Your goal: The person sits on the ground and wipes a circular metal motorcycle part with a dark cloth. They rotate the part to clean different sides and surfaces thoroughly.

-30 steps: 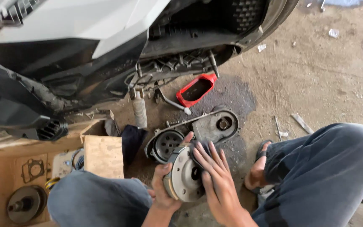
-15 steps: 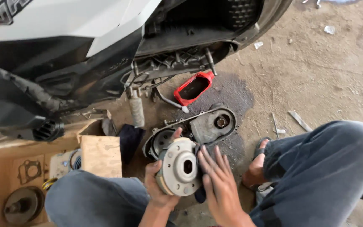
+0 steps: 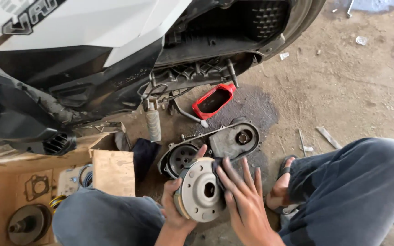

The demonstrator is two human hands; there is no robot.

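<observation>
A white and black scooter fills the top of the view, its lower side open, with a red container on the dirt floor beneath it. Just in front of the person's knees lies a long dark metal cover, inner face up. At the lower left a flat piece of cardboard carries a gasket outline and a dark pulley. Between the knees, above the cover, the left hand grips a round metal disc by its rim, fingers curled behind it and thumb over the top edge. The right hand lies against the disc's right side, fingers spread and nearly straight, pressing a dark cloth against it rather than clasping anything. This looks like wiping the disc clean; the next move would seem to call for turning the disc in the left hand so that the cloth reaches the rest of its face.
</observation>
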